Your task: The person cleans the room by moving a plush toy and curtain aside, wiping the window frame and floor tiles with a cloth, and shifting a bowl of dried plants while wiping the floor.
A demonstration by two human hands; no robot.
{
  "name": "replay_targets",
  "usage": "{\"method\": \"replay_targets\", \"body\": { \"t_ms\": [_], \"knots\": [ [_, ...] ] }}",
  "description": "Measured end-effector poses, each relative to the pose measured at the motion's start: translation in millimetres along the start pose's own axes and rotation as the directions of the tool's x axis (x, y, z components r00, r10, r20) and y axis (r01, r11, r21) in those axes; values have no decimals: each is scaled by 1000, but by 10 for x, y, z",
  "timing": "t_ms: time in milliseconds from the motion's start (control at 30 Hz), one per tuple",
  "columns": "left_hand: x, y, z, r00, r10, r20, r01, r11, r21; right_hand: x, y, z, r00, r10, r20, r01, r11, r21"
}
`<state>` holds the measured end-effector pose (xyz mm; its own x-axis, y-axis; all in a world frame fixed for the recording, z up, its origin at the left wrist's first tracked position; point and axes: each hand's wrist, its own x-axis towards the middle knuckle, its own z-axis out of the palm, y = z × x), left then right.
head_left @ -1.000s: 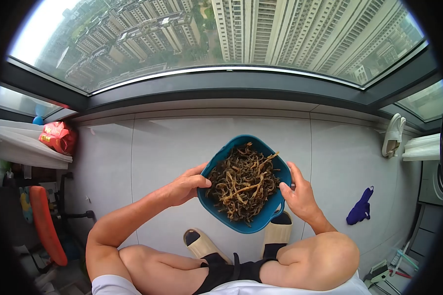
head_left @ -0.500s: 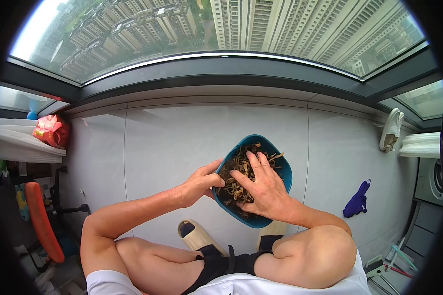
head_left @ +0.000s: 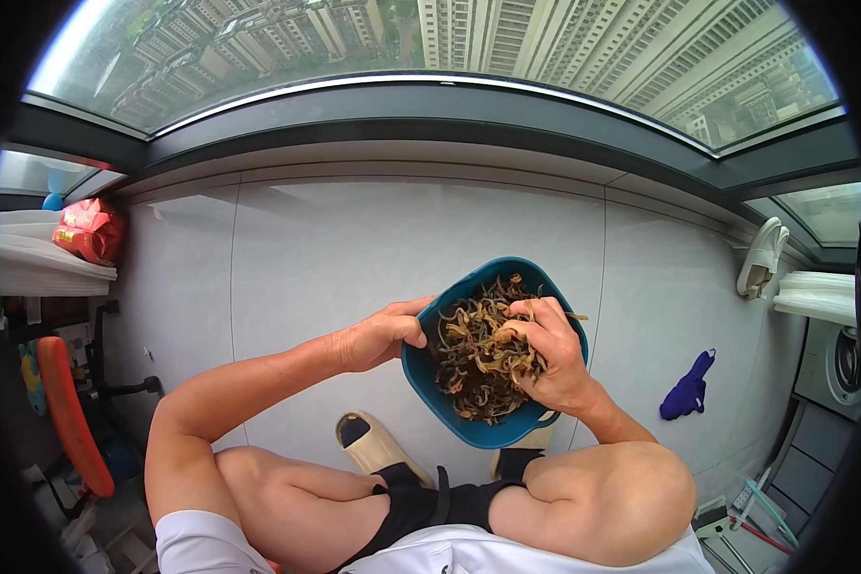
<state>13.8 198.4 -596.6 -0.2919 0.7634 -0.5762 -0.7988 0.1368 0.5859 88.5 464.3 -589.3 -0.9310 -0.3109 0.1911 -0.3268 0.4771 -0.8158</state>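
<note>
A teal plastic basin (head_left: 429, 390) is held up over the floor in front of my knees. Inside it lies a heap of brown, curled dried strips (head_left: 471, 359), like dried vegetable. My left hand (head_left: 385, 335) grips the left rim, thumb over the edge and the other fingers hidden behind the wall. Within the basin, my right hand (head_left: 551, 356) has its fingers curled round a bunch of the dried strips at the right side. One strip pokes out past that hand over the right rim.
Grey tiles (head_left: 316, 239) cover the floor up to the window ledge. A purple cloth (head_left: 689, 387) and pale shoes (head_left: 763, 258) lie to the right. A red bag (head_left: 91, 231) and an orange-edged chair (head_left: 72, 416) stand left. Beige slippers (head_left: 383, 450) are on my feet.
My right hand has gone from spread fingers over the strips to curled round a bunch, moving right. My left thumb has drawn back to the rim. The strips look heaped more loosely.
</note>
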Motion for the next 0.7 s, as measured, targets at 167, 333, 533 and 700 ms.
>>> {"method": "replay_targets", "body": {
  "t_ms": [167,333,533,700],
  "knots": [
    [37,39,-14,1000,-27,3,27,1000,12,-14,-10,-140,989,146,32,-149,971,186],
    [35,97,4,998,-68,-7,68,997,38,-77,-1,-97,964,265,16,-243,858,453],
    [16,77,9,998,-64,22,63,996,62,-112,-77,-89,968,247,30,-241,900,364],
    [-1,89,44,999,-45,16,43,995,87,-150,-92,-110,988,150,41,-155,938,310]
  ]
}}
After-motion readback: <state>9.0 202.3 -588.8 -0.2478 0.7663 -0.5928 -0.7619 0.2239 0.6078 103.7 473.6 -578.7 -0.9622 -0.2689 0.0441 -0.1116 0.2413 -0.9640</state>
